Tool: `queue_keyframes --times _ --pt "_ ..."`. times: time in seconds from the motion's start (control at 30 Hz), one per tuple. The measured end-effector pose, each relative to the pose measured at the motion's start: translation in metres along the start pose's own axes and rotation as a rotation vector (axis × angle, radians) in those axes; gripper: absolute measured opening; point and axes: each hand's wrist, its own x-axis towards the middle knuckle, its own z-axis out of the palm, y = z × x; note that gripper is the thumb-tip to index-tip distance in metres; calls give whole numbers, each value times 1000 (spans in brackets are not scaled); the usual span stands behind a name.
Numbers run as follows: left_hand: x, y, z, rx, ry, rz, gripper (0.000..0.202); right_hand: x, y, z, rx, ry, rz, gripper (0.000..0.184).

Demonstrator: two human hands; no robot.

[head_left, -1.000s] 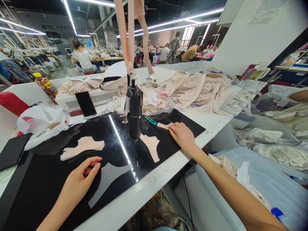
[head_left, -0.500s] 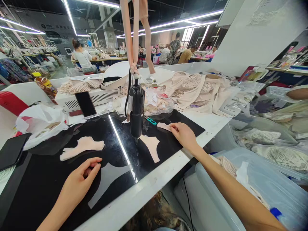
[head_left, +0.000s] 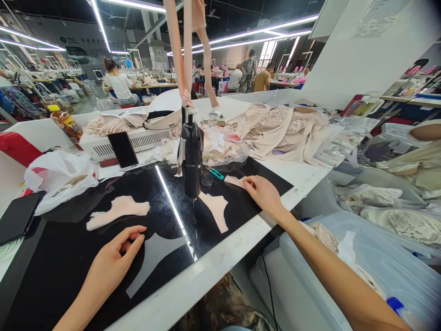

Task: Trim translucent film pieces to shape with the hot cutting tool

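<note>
My right hand (head_left: 263,194) rests on the black mat (head_left: 69,257), its fingertips pinching a small pink fabric strip (head_left: 234,180). My left hand (head_left: 113,257) lies on the mat near the front edge with fingers curled loosely, holding nothing I can see. A pale pink cut fabric piece (head_left: 217,209) lies between my hands, below a black tool (head_left: 191,158) that hangs from pink straps (head_left: 186,46). Another pink piece (head_left: 117,210) lies above my left hand. A grey template shape (head_left: 155,255) sits just right of my left hand.
A phone (head_left: 123,149) leans on a white machine (head_left: 138,138). A white plastic bag (head_left: 58,177) and a dark tablet (head_left: 17,216) lie left. Beige garments (head_left: 285,126) pile at the back. Clear bins (head_left: 379,266) with lace fabric stand right. Teal clippers (head_left: 216,173) lie near the tool. Other people work at far tables.
The hanging black tool has swung slightly right and back to the left. Both hands stay almost where they were.
</note>
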Motion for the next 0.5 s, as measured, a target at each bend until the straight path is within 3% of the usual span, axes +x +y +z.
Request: queue_keyframes --times 0.5 --pt "-1 -1 0 -5 4 30 53 17 17 -4 282 318 119 21"
